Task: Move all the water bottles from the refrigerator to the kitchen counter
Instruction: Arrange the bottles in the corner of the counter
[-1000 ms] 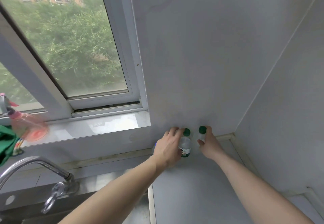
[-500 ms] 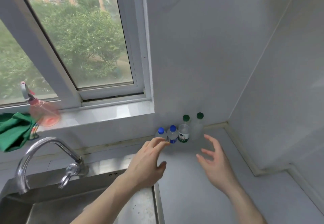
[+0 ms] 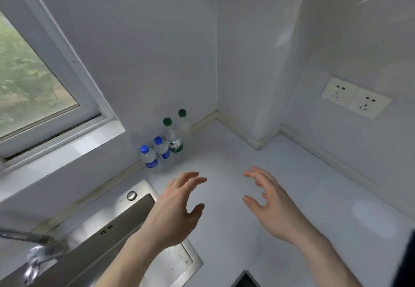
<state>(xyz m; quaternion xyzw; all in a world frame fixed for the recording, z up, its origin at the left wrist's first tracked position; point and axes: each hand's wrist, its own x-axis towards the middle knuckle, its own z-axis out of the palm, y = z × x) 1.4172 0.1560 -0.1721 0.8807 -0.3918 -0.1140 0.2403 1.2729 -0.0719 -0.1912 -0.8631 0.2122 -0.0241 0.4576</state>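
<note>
Bottles, four of them, stand upright in a row on the white worktop (image 3: 280, 174) against the wall, beyond both hands and a little to the left of the gap between them. The two blue-capped bottles (image 3: 155, 154) are nearest the left hand, touching each other; the green-capped bottle with a label (image 3: 173, 140) stands just beside them, and a plain green-capped bottle (image 3: 184, 122) is farthest back, nearest the corner. The left hand (image 3: 175, 210) hovers above the worktop's edge by the steel sink (image 3: 134, 226), its grip apart, fingers spread and holding nothing. The right hand (image 3: 271, 205) hovers level with it, well short of the bottles, grip likewise apart and empty.
</note>
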